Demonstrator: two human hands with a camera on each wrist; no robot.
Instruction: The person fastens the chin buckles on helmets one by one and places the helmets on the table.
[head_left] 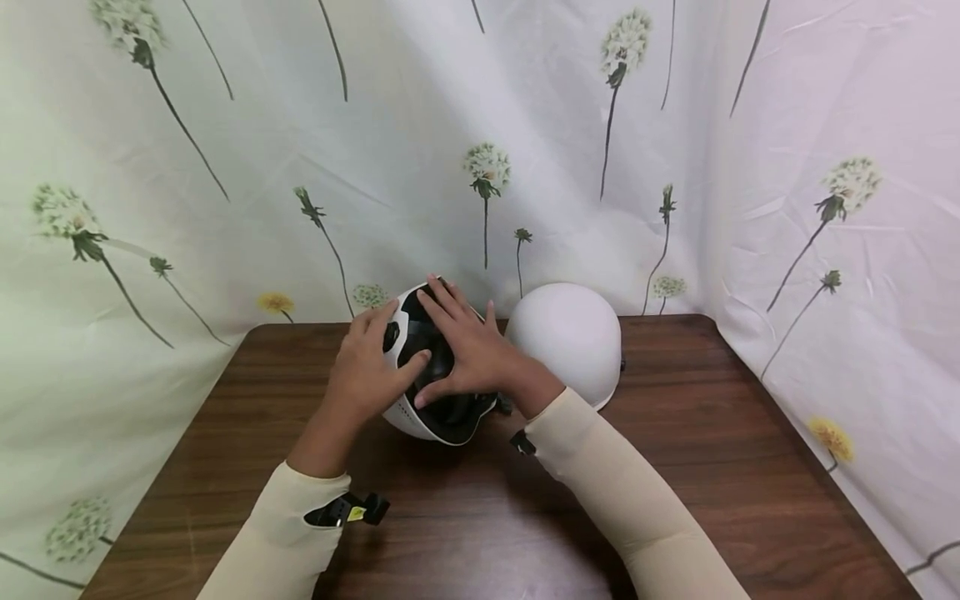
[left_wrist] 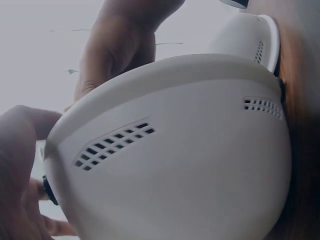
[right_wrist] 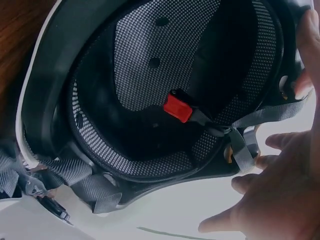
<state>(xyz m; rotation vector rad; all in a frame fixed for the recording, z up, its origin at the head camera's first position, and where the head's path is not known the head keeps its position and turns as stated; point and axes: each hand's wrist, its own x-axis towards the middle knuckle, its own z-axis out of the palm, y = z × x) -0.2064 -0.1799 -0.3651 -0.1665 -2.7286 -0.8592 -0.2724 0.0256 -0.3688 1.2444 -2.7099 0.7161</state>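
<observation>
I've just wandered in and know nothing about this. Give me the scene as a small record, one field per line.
Surface: brown wood-grain table
Handled item: white helmet, tilted, its opening exposed
Inside it: mesh padding, red buckle, grey straps
Left hand: touches the helmet's edge
Right hand: spread across the opening
Alongside: second white helmet, dome up
Backdrop: flower-printed cloth
</observation>
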